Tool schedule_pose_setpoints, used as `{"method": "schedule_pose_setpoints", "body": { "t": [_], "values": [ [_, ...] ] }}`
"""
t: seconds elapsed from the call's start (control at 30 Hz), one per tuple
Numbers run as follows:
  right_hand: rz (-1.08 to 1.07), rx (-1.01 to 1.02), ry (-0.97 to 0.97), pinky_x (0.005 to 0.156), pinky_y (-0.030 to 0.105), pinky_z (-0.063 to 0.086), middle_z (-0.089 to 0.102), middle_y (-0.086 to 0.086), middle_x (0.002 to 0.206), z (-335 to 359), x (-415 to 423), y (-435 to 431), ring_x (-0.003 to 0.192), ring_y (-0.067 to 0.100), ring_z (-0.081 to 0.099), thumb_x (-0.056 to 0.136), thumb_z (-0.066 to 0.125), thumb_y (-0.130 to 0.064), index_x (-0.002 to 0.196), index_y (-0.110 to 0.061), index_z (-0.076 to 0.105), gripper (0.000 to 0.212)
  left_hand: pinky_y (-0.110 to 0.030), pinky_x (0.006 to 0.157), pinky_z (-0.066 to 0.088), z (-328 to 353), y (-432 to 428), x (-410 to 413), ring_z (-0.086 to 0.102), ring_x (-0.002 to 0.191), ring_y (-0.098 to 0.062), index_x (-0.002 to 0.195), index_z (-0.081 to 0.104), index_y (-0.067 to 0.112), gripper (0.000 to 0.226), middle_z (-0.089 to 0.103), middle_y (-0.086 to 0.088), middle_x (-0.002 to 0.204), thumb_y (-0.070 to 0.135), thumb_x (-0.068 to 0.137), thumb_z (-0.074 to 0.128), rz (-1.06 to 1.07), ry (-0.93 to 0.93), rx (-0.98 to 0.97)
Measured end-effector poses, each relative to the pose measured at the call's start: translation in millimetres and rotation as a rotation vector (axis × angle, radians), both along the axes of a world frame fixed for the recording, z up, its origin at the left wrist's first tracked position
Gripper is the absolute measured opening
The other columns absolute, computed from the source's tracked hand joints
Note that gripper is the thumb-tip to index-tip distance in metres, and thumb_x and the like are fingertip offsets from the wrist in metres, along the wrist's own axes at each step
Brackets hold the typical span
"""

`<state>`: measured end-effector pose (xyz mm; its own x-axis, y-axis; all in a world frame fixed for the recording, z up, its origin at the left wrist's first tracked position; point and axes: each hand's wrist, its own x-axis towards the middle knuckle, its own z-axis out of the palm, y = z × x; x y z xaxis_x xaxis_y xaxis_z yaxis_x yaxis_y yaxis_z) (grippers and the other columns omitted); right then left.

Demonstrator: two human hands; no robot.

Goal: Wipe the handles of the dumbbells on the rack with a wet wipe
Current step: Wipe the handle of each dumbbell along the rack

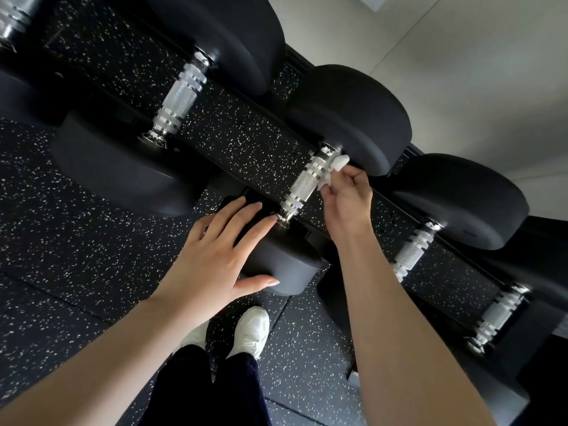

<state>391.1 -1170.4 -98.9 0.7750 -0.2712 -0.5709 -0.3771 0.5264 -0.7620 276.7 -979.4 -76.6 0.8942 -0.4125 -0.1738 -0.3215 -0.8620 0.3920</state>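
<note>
Several black dumbbells with knurled chrome handles lie on a black rack [455,241]. My right hand [347,201] pinches a crumpled white wet wipe [333,170] against the right side of the middle dumbbell's handle [304,184], near its far end. My left hand [215,259] rests flat, fingers spread, on that dumbbell's near black head [282,259], fingertips close to the handle's near collar. Other handles show at upper left [179,99] and lower right [413,250].
Black speckled rubber flooring [76,256] lies below and between the rack rails. My white shoes [250,330] and dark trousers stand close to the rack. A pale tiled wall or floor [461,56] runs behind the dumbbells. A further handle [499,315] sits at the far right.
</note>
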Motion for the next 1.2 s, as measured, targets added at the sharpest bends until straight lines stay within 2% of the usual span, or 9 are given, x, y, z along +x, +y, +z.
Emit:
{"method": "schedule_pose_setpoints", "body": {
  "t": [0.2,0.33,0.5,0.67,0.73,0.87,1.03,1.13,1.2],
  "values": [
    [0.077,0.140,-0.005,0.069,0.019,0.050,0.059,0.006,0.078,-8.9,0.0,-9.4,0.072,0.010,0.056,0.088,0.047,0.013,0.085,-0.006,0.049,0.020,-0.046,0.100,0.037,-1.8,-1.2,0.0,0.035,0.138,-0.028,0.143,0.041,0.016,0.076,0.042,-0.009,0.146,0.067,0.086,0.034,-0.001,-0.016,-0.005],
    [0.142,0.054,-0.041,0.069,0.021,0.053,0.065,0.000,0.063,-9.7,0.6,-13.3,0.067,0.009,0.063,0.087,0.048,0.015,0.084,-0.007,0.048,0.022,-0.046,0.100,0.036,-3.2,-0.8,0.0,0.034,0.139,-0.028,0.143,0.040,0.016,0.076,0.041,-0.008,0.147,0.067,0.086,0.035,-0.003,-0.024,0.002],
    [0.176,-0.035,-0.027,0.074,0.026,0.054,0.068,0.000,0.066,-14.1,0.9,-13.0,0.070,0.010,0.066,0.083,0.047,0.021,0.080,-0.008,0.048,0.029,-0.046,0.099,0.036,-2.9,-0.8,-0.7,0.034,0.139,-0.028,0.143,0.041,0.016,0.077,0.040,-0.008,0.147,0.066,0.085,0.036,-0.001,-0.030,0.013],
    [0.227,-0.072,-0.003,0.090,0.038,0.051,0.069,0.004,0.072,-19.4,-7.3,-10.6,0.075,0.016,0.066,0.082,0.046,0.021,0.080,-0.008,0.048,0.030,-0.045,0.101,0.035,-3.7,-1.1,-1.1,0.034,0.139,-0.028,0.144,0.038,0.017,0.077,0.040,-0.008,0.147,0.066,0.085,0.036,0.004,-0.038,0.014],
    [0.259,-0.082,0.010,0.088,0.034,0.054,0.070,0.004,0.074,-20.0,-11.7,-9.9,0.079,0.016,0.068,0.083,0.047,0.020,0.080,-0.008,0.049,0.029,-0.044,0.101,0.033,-3.7,-1.2,-1.5,0.033,0.139,-0.027,0.144,0.038,0.017,0.076,0.039,-0.007,0.148,0.066,0.086,0.035,0.005,-0.039,0.014],
    [0.318,-0.068,0.051,0.073,0.023,0.055,0.071,0.004,0.076,-20.1,-22.9,-8.1,0.081,0.017,0.068,0.081,0.046,0.023,0.078,-0.008,0.048,0.031,-0.044,0.100,0.033,-2.7,-1.5,-1.4,0.033,0.139,-0.028,0.143,0.039,0.016,0.077,0.039,-0.008,0.148,0.066,0.085,0.035,0.011,-0.035,0.015],
    [0.447,-0.108,0.105,0.079,0.028,0.057,0.069,0.007,0.075,-25.5,-41.7,-5.8,0.077,0.019,0.067,0.081,0.048,0.023,0.077,-0.007,0.049,0.030,-0.046,0.099,0.036,-0.6,-2.3,-2.1,0.034,0.139,-0.028,0.143,0.039,0.016,0.077,0.040,-0.008,0.147,0.066,0.085,0.035,0.021,-0.038,0.012],
    [0.548,-0.177,0.124,0.068,0.025,0.057,0.069,0.005,0.066,-23.4,-45.0,-7.7,0.064,0.017,0.068,0.081,0.051,0.020,0.076,-0.006,0.047,0.027,-0.044,0.101,0.033,-0.7,-2.5,-1.6,0.033,0.139,-0.028,0.144,0.037,0.016,0.077,0.040,-0.007,0.147,0.066,0.085,0.035,0.019,-0.036,0.013],
    [0.638,-0.226,0.128,0.067,0.026,0.055,0.070,0.004,0.066,-18.0,-47.1,-9.1,0.064,0.016,0.069,0.082,0.055,0.015,0.078,-0.006,0.048,0.023,-0.042,0.101,0.030,-1.1,-2.0,-1.4,0.033,0.139,-0.028,0.144,0.038,0.016,0.077,0.041,-0.008,0.147,0.065,0.085,0.035,0.014,-0.037,0.015]
  ]
}}
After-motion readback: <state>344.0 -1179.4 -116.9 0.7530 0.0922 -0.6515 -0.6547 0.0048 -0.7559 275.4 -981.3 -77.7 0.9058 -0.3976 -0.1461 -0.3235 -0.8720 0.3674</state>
